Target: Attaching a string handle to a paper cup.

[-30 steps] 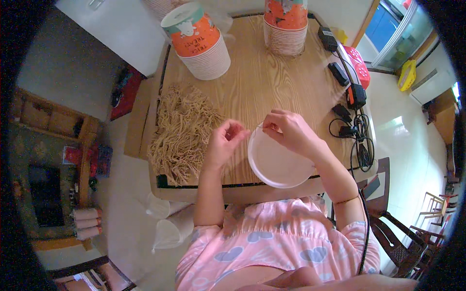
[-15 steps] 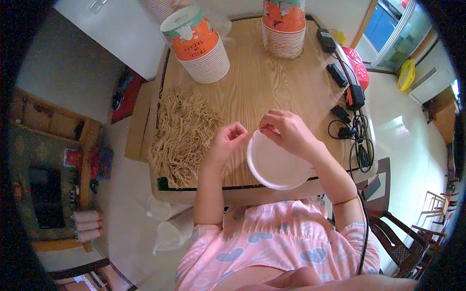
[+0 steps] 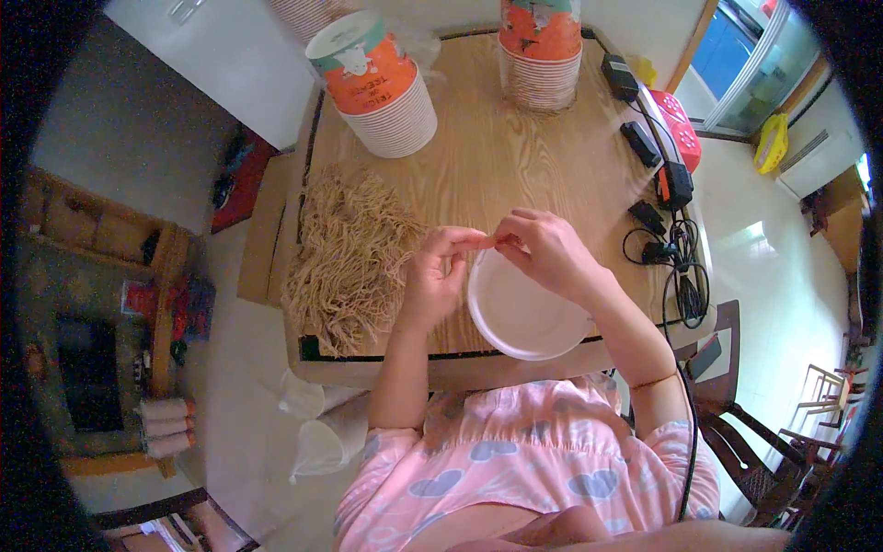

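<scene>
A white round paper tub (image 3: 529, 308) stands at the table's near edge, its open top toward me. Over its far rim my left hand (image 3: 441, 271) and my right hand (image 3: 547, 253) meet, fingertips pinched together. A thin tan cord passes between them, mostly hidden now by the fingers. The right hand's fingers curl over the tub's rim. Just left of my left hand lies a tangled heap of tan paper cords (image 3: 349, 262).
Behind the heap leans a stack of orange and teal printed paper tubs (image 3: 386, 101). Another tub stack (image 3: 541, 64) stands at the far edge. Black adapters (image 3: 674, 186) and a coiled black cable (image 3: 688, 285) line the table's right side.
My left hand has moved slightly up and right, its forefinger stretching to meet the right fingertips. The gap where the cord showed has closed. My right hand and the tub have barely moved.
</scene>
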Tool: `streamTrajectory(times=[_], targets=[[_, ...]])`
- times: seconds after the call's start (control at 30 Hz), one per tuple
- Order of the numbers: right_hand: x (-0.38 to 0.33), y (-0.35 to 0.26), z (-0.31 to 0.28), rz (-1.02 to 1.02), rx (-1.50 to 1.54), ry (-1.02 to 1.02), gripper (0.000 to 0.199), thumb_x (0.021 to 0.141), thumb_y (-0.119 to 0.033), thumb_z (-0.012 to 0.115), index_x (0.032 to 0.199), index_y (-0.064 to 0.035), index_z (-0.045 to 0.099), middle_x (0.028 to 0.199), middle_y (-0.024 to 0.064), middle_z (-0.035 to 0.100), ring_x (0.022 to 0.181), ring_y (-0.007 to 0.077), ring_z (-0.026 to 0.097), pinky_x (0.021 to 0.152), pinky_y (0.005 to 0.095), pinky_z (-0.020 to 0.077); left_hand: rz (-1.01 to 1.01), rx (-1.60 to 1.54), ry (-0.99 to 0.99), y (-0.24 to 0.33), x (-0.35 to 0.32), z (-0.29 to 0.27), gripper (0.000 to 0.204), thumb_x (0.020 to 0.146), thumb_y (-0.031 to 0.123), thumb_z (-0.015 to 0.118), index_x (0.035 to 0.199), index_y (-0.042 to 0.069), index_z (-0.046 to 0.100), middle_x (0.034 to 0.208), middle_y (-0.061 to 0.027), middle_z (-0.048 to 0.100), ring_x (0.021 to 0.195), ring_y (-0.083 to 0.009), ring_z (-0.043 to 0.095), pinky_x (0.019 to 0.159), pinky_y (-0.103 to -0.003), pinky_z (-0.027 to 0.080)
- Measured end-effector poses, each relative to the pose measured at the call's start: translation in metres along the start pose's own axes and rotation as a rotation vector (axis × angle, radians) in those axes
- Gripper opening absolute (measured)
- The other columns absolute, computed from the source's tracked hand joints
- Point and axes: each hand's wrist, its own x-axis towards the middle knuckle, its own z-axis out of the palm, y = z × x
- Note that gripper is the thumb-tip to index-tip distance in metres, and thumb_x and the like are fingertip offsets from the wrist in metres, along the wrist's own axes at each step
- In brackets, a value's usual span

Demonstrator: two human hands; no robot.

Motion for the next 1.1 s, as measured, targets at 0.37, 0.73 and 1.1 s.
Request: streamTrajectory(times=[0.37,0.73,1.1], targets=[[-0.003,0.003,0.003,0.032,0.072,-0.031,0.015,0.080,-0.018,0.058,0.083,-0.0029,0.059,0.079,0.0154,0.060,0.075,0.0353,0.059,0.066,0.0428,0.0471,0.368,0.618,0.097,0.012,0.006,0.004,0.032,0.071,0.002,0.066,0.100,0.016,0.063,0.087,-0.0010,0.063,0.085,-0.0187,0.058,0.074,-0.032,0.042],[-0.004,0.005,0.005,-0.036,0.083,0.029,0.014,0.078,-0.016,0.059,0.081,-0.0025,0.059,0.076,0.0150,0.057,0.074,0.0350,0.057,0.064,0.0422,0.0460,0.277,0.561,0.060,0.019,0.006,0.007,0.029,0.072,0.004,0.067,0.100,0.011,0.062,0.083,-0.0018,0.063,0.085,-0.0204,0.057,0.078,-0.033,0.046],[-0.003,0.003,0.001,0.014,0.165,0.019,0.012,0.078,-0.014,0.058,0.081,-0.0022,0.058,0.075,0.0140,0.058,0.072,0.0353,0.057,0.064,0.0414,0.0458,-0.067,0.122,0.037,0.009,0.003,0.003,0.025,0.079,0.003,0.063,0.103,0.005,0.059,0.083,-0.0030,0.062,0.074,-0.0104,0.058,0.069,-0.025,0.047]])
